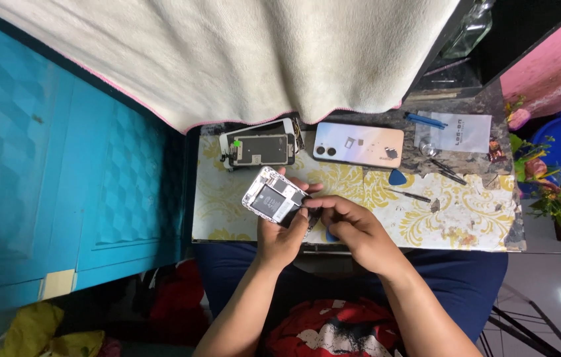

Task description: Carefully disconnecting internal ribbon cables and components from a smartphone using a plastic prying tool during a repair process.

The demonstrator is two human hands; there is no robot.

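Note:
My left hand (282, 239) holds an opened phone body (272, 199) with its black insides showing, tilted above the near edge of the small table (466, 225). My right hand (353, 223) pinches at the phone's lower right end, fingers closed on a small dark part there; what it grips is too small to tell. A detached screen assembly (258, 150) lies at the table's far left. Beside it lies a pale phone back (358, 144) with two camera holes.
A blue pick (397, 177), thin tools (410, 196), blue tweezers (425, 120) and a clear packet (466, 132) lie on the right of the patterned tabletop. A cream cloth (260, 53) hangs over the far edge. A blue panel (62, 165) stands on the left, flowers (545, 178) on the right.

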